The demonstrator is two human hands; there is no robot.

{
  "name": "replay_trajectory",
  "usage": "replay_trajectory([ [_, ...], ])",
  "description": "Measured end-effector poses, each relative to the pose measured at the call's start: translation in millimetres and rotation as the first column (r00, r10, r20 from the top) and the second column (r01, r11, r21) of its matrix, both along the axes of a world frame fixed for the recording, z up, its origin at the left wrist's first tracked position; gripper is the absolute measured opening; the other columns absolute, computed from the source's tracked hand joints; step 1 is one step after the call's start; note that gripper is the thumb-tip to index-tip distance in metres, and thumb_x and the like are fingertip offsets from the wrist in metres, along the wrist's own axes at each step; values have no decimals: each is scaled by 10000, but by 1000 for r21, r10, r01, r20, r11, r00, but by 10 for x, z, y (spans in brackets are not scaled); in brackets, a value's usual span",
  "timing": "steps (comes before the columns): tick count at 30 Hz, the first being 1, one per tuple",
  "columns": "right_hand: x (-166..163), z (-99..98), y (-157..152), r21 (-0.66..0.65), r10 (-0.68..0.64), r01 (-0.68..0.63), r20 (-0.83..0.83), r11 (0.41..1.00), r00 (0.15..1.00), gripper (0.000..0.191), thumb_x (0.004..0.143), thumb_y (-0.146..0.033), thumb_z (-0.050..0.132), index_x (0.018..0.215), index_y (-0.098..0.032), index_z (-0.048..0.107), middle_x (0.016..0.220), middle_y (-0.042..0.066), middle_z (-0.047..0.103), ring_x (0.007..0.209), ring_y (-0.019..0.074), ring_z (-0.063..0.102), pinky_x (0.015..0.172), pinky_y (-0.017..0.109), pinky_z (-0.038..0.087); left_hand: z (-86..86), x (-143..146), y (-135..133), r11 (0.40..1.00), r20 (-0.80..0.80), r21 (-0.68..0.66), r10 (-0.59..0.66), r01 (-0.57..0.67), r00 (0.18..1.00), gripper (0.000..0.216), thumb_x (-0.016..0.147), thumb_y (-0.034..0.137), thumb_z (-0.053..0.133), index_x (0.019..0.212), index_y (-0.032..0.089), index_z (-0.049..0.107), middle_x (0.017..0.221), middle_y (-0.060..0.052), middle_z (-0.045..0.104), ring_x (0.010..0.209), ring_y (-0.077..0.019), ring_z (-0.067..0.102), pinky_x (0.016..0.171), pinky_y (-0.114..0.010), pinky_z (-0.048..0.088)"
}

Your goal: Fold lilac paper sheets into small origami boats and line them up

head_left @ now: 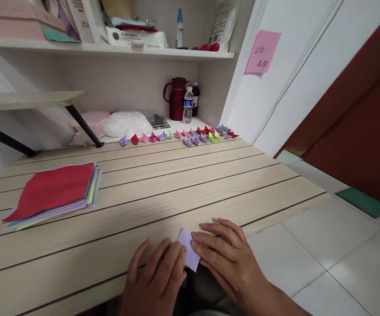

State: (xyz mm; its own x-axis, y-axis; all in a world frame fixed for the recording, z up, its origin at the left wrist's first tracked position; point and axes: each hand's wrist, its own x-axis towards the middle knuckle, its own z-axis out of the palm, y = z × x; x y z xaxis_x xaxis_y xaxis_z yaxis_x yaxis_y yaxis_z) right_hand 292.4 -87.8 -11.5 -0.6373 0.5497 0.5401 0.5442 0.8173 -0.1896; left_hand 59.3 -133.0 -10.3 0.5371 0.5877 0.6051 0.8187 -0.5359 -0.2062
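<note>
A small piece of folded lilac paper (pixel 188 249) is between my two hands at the table's front edge, its lower corner reaching past the edge. My left hand (pixel 159 274) has its fingertips closed on the paper's left side, the thumb partly hidden underneath. On the opposite side my right hand (pixel 227 256) grips the paper, with index and middle fingertips lying on top and the thumb below. Over to the left lies a stack of square coloured paper (pixel 53 188), a red sheet uppermost.
Several small folded paper boats (pixel 162 137) line the table's back edge. Behind them stand a dark red jug (pixel 177 98), a water bottle (pixel 188 105) and a dark bottle (pixel 195 98). A raised shelf on black legs (pixel 84 125) stands at back left. Tiled floor (pixel 308 245) lies right of the table.
</note>
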Motion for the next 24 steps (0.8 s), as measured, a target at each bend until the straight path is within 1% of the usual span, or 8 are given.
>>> replay_trajectory([
  [3, 12, -35, -40, -32, -1, 0, -45, 1000, 999, 382, 941, -133, 560, 1292, -281, 589, 1260, 34, 690, 1239, 252, 547, 1079, 517, 385, -35, -21, -23, 1000, 73, -21, 4, -2, 997, 294, 862, 203, 647, 1153, 233, 676, 1094, 42, 768, 1006, -137, 689, 1212, -349, 162],
  [5, 0, -28, -57, -66, -23, 18, -77, 998, 997, 300, 948, -144, 555, 1209, -277, 622, 1228, 38, 704, 1222, 248, 556, 1060, 508, 398, -37, -27, -39, 999, 84, -38, -1, 4, 996, 314, 850, 195, 647, 1161, 228, 673, 1097, 33, 768, 1010, -146, 688, 1213, -351, 145],
  [8, -45, 23, -61, -118, -53, 39, -119, 992, 992, 168, 969, -182, 532, 1043, -268, 655, 1157, 44, 727, 1170, 240, 583, 1020, 482, 424, 1, -12, -35, 997, 97, -72, 4, 3, 995, 315, 842, 162, 626, 1144, 236, 674, 1058, 31, 775, 976, -151, 695, 1209, -369, 119],
  [10, -84, 71, -56, -153, -71, 50, -138, 987, 988, 152, 972, -186, 521, 978, -261, 653, 1126, 45, 731, 1145, 240, 589, 986, 459, 437, 34, 11, -22, 996, 126, -92, 19, -7, 992, 306, 837, 162, 622, 1127, 247, 670, 1012, 41, 779, 939, -146, 700, 1198, -369, 114],
  [13, -141, 143, -45, -214, -94, 59, -160, 975, 983, 130, 972, -192, 527, 961, -254, 641, 1104, 47, 722, 1099, 235, 592, 942, 428, 438, 60, 55, -8, 992, 204, -117, 69, -45, 977, 267, 831, 180, 627, 1078, 275, 664, 951, 62, 775, 906, -145, 698, 1161, -363, 147],
  [17, -168, 198, -35, -271, -125, 71, -188, 960, 974, 98, 972, -206, 541, 952, -254, 624, 1111, 37, 682, 1068, 222, 579, 904, 394, 419, 48, 135, -3, 974, 337, -190, 183, -123, 924, 138, 865, 216, 589, 939, 312, 656, 887, 73, 754, 849, -156, 679, 1065, -384, 238],
  [21, -152, 181, -32, -233, -108, 78, -119, 969, 987, 70, 962, -269, 563, 1002, -245, 615, 1231, 66, 606, 1136, 249, 532, 915, 402, 412, 21, 222, -4, 948, 450, -268, 282, -173, 848, 171, 926, 258, 504, 844, 307, 645, 855, 47, 739, 836, -175, 655, 1039, -425, 272],
  [24, -185, 160, -32, -206, -135, 106, -133, 973, 982, 77, 968, -250, 531, 977, -238, 607, 1159, 61, 622, 1068, 237, 555, 875, 385, 410, -2, 266, -7, 941, 484, -260, 320, -215, 815, 182, 933, 280, 494, 824, 301, 639, 879, 16, 734, 869, -195, 641, 1038, -457, 290],
])
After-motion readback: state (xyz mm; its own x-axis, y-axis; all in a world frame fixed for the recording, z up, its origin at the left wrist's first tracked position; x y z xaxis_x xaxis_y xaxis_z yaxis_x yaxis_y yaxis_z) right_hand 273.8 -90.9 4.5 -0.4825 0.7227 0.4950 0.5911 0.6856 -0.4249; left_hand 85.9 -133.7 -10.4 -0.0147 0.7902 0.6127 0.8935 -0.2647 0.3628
